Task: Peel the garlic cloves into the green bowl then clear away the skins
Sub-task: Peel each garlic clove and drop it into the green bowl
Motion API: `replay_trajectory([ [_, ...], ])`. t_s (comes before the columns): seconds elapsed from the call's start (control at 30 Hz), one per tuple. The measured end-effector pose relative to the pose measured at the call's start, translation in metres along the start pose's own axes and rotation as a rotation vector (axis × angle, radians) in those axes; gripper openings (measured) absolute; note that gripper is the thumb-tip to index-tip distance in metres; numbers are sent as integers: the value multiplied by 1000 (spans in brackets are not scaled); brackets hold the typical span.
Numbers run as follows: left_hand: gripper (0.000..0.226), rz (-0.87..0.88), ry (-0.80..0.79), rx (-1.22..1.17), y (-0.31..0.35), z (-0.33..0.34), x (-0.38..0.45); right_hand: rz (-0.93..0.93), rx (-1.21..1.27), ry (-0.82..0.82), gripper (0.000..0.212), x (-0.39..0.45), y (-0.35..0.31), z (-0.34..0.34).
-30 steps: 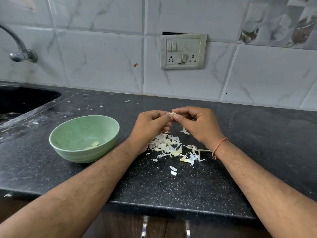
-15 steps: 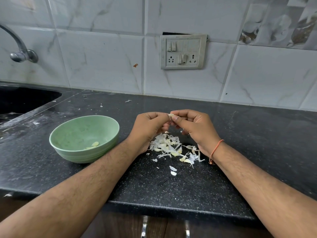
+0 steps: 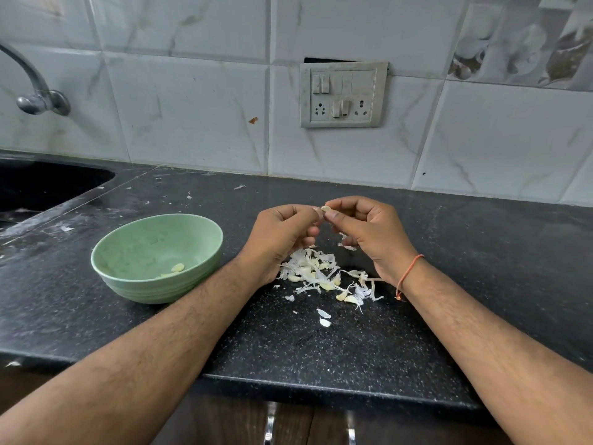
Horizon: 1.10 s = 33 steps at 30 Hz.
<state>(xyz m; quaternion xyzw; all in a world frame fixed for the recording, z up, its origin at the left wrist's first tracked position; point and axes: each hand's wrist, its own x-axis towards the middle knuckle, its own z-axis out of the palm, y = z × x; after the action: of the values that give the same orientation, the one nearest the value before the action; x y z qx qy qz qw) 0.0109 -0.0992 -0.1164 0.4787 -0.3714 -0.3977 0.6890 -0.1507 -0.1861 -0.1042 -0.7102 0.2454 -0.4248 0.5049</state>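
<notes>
Both hands pinch one garlic clove [image 3: 325, 208], left hand [image 3: 282, 239] steadying, right hand [image 3: 369, 234] picking skin, above the skins pile [image 3: 321, 274] so scraps drop there, green bowl [image 3: 154, 284] left.

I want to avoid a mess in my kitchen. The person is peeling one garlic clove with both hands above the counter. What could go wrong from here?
1. The garlic clove is only pinched between the left hand and right hand; it might slip onto the skin pile, not into the green bowl.
2. Cloves mixed into that pile could be cleared away with the skins.
3. Loose skins lie nearer the counter edge and may fall.
</notes>
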Motion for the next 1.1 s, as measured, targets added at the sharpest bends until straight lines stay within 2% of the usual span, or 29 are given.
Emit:
replay_trajectory([
  [0.13, 8, 7, 1, 21, 0, 0, 0, -76, -100, -2, 10, 1, 0, -2],
  [0.37, 3, -58, -40, -35, 3, 0, -2, -84, -89, -55, 14, 1, 0, -3],
  [0.63, 8, -3, -112, 32, 0, 2, 0, -38, 45, -95, 14, -1, 1, 2],
  [0.73, 12, 14, -95, 77, 0, 3, 0, 13, 174, -89, 13, -1, 0, 4],
  [0.8, 5, 47, -94, 122, -1, 3, -1, 55, 271, -81, 17, 0, -3, 2],
  [0.9, 12, 106, -109, 202, 0, 4, -2, 93, 358, -71, 15, 3, -5, -4],
  [1.0, 12, 129, -84, 241, 3, 3, -4, 108, 318, -62, 13, 6, -3, -8],
  [1.1, 32, 198, -66, 285, 2, 1, -4, 111, 252, -57, 15, 7, -1, -10],
])
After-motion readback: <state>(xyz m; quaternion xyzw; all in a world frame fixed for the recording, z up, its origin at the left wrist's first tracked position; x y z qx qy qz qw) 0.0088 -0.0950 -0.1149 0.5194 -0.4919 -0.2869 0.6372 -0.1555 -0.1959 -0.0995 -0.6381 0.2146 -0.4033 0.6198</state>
